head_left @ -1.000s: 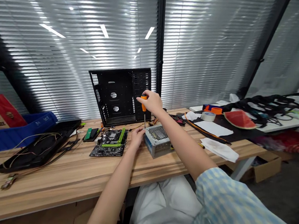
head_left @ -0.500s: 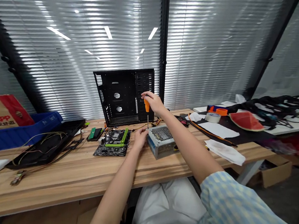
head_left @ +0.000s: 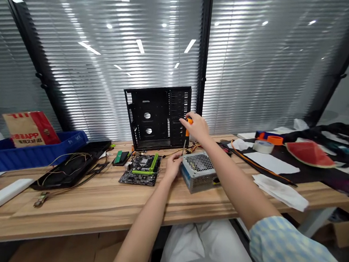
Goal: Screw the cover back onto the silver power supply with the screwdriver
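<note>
My right hand (head_left: 197,127) grips the orange handle of a screwdriver (head_left: 188,131) from above. The shaft points down, nearly upright, to the far left corner of a grey metal power supply unit (head_left: 199,172) with a honeycomb grille on top. Close to the screwdriver's tip, at that same corner, my left hand (head_left: 173,166) has its fingers drawn together; what they pinch, if anything, is too small to make out. Left of this hand a motherboard (head_left: 142,169) with bright green slots lies flat. Behind it stands an open black computer case (head_left: 154,116).
A black panel (head_left: 72,164) with loose cables and a blue bin (head_left: 30,154) holding a paper bag are on the left. A white bar-shaped object (head_left: 1,198) lies nearby. To the right are tape rolls (head_left: 263,146), white tissues (head_left: 280,190) and a watermelon-slice shape (head_left: 310,153).
My view has swung left, so everything appears further right. The fingers of my right hand have shifted around the screwdriver handle. My left hand stays at the power supply's corner.
</note>
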Demonstrator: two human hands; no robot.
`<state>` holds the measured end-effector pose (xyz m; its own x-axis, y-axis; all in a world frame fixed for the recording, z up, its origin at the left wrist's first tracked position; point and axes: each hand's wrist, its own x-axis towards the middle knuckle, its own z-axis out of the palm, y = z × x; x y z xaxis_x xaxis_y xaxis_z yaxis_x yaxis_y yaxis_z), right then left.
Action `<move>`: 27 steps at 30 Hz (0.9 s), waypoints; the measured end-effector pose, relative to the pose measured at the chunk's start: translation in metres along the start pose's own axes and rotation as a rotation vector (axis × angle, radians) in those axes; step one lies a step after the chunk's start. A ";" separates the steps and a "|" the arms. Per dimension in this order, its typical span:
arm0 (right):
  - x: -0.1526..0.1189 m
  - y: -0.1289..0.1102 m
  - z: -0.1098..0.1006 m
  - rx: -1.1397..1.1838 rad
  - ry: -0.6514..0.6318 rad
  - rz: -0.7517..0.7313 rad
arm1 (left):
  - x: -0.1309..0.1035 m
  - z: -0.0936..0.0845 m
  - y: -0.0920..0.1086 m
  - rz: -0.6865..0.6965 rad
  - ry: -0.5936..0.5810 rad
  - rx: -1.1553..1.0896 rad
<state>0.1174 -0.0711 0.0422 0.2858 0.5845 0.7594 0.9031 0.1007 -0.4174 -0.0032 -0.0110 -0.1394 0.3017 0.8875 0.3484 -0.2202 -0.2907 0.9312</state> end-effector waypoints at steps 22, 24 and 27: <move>-0.004 -0.009 0.003 -0.130 -0.045 0.083 | -0.009 0.001 0.008 0.004 0.003 0.018; -0.006 -0.010 0.002 -0.158 -0.051 0.082 | -0.009 0.001 0.007 0.008 0.001 0.012; -0.007 -0.009 0.001 -0.151 -0.078 0.081 | -0.008 0.001 0.005 0.009 -0.001 0.006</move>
<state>0.1065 -0.0755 0.0399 0.3389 0.6467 0.6834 0.9178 -0.0675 -0.3913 -0.0061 -0.0197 -0.1370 0.3008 0.8843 0.3572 -0.2174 -0.3011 0.9285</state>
